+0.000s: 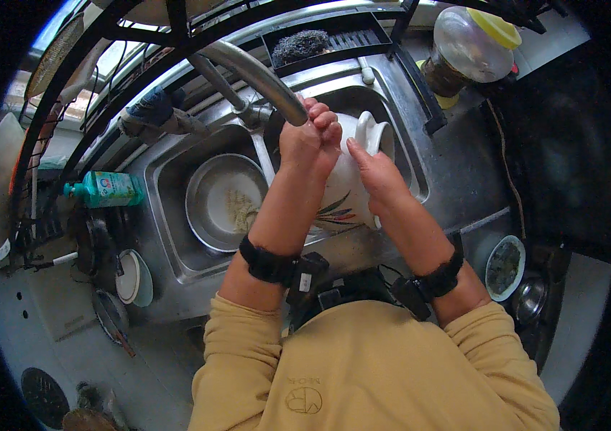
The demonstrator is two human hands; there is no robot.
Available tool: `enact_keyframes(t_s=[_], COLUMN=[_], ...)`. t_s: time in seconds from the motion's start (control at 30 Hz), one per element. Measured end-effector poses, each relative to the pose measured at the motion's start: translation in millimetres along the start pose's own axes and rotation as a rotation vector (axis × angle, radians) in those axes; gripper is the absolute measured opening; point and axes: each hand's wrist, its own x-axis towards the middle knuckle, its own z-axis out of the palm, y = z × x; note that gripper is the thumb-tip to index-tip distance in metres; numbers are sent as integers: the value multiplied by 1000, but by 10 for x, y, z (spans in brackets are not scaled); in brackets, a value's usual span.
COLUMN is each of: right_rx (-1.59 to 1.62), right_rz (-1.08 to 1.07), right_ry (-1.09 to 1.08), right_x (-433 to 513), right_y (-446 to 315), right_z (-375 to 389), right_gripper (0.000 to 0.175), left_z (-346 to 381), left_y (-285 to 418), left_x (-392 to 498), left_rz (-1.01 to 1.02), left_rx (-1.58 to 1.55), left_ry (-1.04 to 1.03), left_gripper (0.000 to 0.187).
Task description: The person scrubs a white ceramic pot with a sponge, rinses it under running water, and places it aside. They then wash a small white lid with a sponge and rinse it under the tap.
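My right hand (383,175) grips a white ceramic pot (346,186) by its side near a handle, over the right basin of a steel sink. The pot lies tipped, its painted leaf pattern facing me. Under the spout of the metal faucet (278,94) is my left hand (313,134), fingers curled, beside the pot; water appears to run over its wrist. Whether it holds anything is hidden. A steel bowl (197,215) with a pale cloth or mesh scrubber (241,213) and cloudy liquid sits in the left basin (168,237).
Left of the sink lies a green dish soap bottle (114,189). Behind it, a black tray (332,62) holds a steel wool scourer (300,46). A black metal rack (149,35) arches over the upper left. At the upper right stands a clear jar (467,48) with a yellow lid.
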Motion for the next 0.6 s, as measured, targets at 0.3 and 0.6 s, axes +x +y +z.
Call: enact_keyframes(t_s=[0.3, 0.6], right_rx=[-112, -170], right_rz=[-82, -12], right_ry=[-84, -210], right_x=[67, -175], right_y=[98, -133], right_z=[6, -265], right_gripper=[50, 49], left_z=[-383, -753], left_y=[658, 618], left_x=[-204, -832], left_rz=[431, -41], left_rx=[1549, 1087], left_ry=[20, 346], left_gripper=[37, 47])
